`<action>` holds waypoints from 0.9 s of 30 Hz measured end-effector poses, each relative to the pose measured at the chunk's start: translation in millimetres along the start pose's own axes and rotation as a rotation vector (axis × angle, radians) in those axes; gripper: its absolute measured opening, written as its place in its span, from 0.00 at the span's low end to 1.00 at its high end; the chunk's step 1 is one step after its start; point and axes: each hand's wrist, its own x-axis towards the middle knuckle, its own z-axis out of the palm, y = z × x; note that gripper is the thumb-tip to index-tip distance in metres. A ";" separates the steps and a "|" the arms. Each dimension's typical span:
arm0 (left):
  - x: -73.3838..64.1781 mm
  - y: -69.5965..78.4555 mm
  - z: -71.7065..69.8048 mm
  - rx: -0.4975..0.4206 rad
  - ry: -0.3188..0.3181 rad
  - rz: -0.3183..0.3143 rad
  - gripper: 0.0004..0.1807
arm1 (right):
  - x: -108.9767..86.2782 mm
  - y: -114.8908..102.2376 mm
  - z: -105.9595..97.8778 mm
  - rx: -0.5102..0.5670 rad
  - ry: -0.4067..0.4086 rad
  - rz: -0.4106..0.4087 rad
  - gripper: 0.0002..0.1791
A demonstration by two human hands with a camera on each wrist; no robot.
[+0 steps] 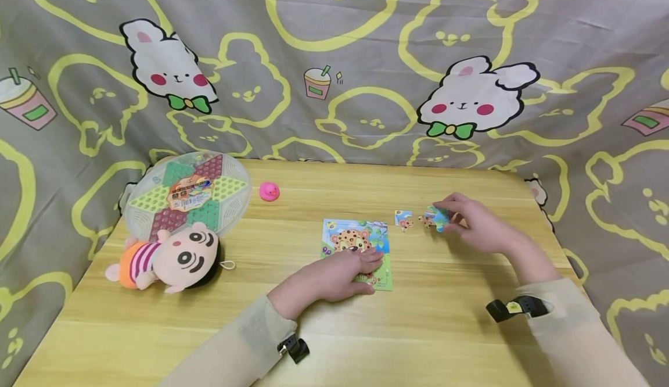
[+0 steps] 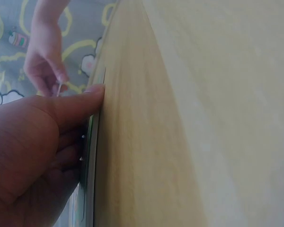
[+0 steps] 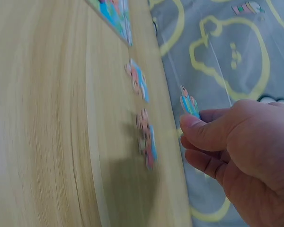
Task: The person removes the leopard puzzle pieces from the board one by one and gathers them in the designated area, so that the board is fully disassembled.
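Observation:
A leopard jigsaw puzzle (image 1: 353, 236) in a square tray lies flat on the table. My left hand (image 1: 340, 272) rests across its lower part, covering some of the picture. In the left wrist view the left thumb (image 2: 85, 101) lies along the tray's edge. Over the table, to the right, my right hand (image 1: 473, 222) pinches a blue-green puzzle piece (image 3: 189, 103) between thumb and fingers. Below that hand lie further loose pieces (image 3: 148, 142), overlapping or close together. Between them and the tray lies a single puzzle piece (image 1: 403, 218) with a sky-blue corner.
A round Chinese checkers board (image 1: 235, 172) in clear plastic stands at the back left. In front of it lies a plush doll (image 1: 172, 259) with a striped shirt. A pink rubber duck (image 1: 269, 191) sits nearby. A patterned curtain (image 1: 366, 56) hangs behind the wooden table (image 1: 418, 340).

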 end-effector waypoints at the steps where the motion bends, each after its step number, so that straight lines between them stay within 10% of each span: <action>1: -0.2 0.2 -0.1 -0.002 -0.002 -0.002 0.35 | -2.3 3.5 -1.7 0.004 0.002 0.006 0.28; 27: -0.7 -2.0 0.2 -0.019 0.000 0.007 0.35 | -19.5 52.9 -2.9 -0.083 -0.046 0.148 0.27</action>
